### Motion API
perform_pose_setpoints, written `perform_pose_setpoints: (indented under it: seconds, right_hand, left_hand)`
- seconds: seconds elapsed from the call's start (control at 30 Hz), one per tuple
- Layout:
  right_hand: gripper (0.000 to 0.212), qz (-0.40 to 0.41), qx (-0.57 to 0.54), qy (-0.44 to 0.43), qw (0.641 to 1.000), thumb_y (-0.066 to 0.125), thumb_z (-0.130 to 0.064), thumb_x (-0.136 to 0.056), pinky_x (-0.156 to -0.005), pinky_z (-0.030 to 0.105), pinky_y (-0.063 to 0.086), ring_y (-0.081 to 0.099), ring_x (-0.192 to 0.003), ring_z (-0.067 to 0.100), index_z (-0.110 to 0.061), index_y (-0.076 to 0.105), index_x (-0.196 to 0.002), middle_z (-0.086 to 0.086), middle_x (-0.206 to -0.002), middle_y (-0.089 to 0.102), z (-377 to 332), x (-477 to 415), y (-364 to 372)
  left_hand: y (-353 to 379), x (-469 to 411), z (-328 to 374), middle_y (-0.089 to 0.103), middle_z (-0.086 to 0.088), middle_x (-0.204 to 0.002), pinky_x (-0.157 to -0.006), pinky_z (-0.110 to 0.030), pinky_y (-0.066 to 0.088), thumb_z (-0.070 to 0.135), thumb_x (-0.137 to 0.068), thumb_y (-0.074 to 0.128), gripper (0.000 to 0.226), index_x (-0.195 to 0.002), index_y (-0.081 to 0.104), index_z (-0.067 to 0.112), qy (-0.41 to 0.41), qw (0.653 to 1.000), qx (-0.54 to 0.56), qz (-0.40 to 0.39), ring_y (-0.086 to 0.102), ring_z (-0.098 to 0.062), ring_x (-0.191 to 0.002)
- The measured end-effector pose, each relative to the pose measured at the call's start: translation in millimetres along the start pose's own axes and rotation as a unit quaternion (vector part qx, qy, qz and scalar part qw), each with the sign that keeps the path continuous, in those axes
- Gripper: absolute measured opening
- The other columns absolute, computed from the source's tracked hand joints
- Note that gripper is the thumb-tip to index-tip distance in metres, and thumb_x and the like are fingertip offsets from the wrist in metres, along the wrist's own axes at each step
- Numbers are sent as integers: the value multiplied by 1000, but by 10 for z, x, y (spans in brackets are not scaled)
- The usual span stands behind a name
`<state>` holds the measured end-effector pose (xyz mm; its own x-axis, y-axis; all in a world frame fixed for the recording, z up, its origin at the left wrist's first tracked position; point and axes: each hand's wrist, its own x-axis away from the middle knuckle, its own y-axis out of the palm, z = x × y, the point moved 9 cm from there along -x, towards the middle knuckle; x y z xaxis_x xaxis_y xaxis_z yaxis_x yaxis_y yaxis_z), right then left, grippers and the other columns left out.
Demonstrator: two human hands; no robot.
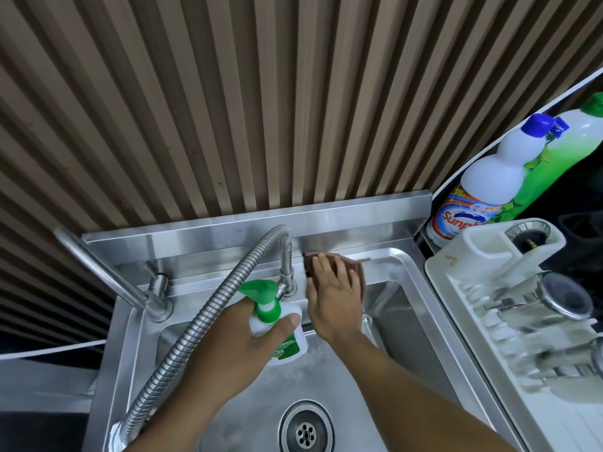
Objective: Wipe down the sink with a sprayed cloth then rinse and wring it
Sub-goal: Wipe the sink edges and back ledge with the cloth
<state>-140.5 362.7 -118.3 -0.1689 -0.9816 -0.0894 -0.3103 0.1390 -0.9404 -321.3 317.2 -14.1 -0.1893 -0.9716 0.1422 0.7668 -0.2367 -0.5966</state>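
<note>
You are in the wiping step: your right hand (332, 295) lies flat, fingers spread, pressing the brown cloth (354, 267) on the sink's (434, 324) back ledge just right of the tap (287, 259), while your left hand (235, 347) is wrapped around the spray bottle (277, 321) over the basin. Next, I judge, you sweep the cloth along the ledge and down into the basin, working around the tap and the hose (182, 337), with the dish rack (509, 308) close on the right.
</note>
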Motion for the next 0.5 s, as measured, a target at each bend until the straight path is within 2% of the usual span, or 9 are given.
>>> perform_pose_setpoints:
  seconds: [0.07,0.13,0.2,0.27,0.33,0.4,0.5]
  right_hand:
    - [47,-6,-33,-81,996,38,-34,-97,-113,48,32,35,-140,22,-27,48,-143,-7,-146,50,-252,-54,8]
    - [46,-18,-53,-144,988,46,-26,-92,-103,44,38,40,-134,22,-28,50,-137,-10,-139,53,-345,-81,7]
    - [48,-36,-23,-185,982,44,-28,-94,-104,42,37,39,-136,21,-28,48,-141,-10,-144,50,-295,-72,31]
    - [51,-50,20,-188,981,40,-33,-97,-112,45,32,34,-142,23,-25,43,-147,-6,-152,45,-113,-35,55]
    - [55,-49,43,-123,990,36,-36,-100,-118,49,25,26,-147,24,-23,33,-153,-2,-158,37,211,-39,14]
    - [58,-38,55,-22,998,28,-39,-104,-122,49,18,17,-151,25,-19,21,-158,2,-163,27,635,-63,-96]
    - [63,-39,109,107,987,16,-43,-105,-123,48,10,8,-153,25,-12,10,-159,8,-165,18,1173,-147,-276]
  left_hand:
    - [-2,-18,-39,66,22,-73,-64,2,36,48,-84,72,15,-83,62,37,-3,1000,-10,2,51,28,-77]
    - [13,-27,-78,68,21,-73,-64,1,37,50,-83,72,17,-84,64,35,-5,1000,-13,3,53,25,-79]
    - [19,-28,-90,69,21,-73,-63,0,37,50,-83,72,19,-84,66,32,-5,1000,-11,3,54,24,-80]
    - [22,-36,-95,68,26,-72,-63,-1,38,51,-82,72,18,-82,64,35,-7,1000,-11,3,54,24,-80]
    - [15,-49,-112,66,32,-74,-61,-2,37,55,-81,70,18,-81,61,39,-12,1000,-21,3,54,24,-80]
    - [21,-53,-132,67,28,-76,-62,-4,36,60,-80,67,21,-84,61,40,-18,999,-32,4,56,20,-79]
    - [28,-54,-143,68,24,-77,-64,-5,36,63,-78,66,27,-85,63,37,-22,999,-42,9,56,19,-78]
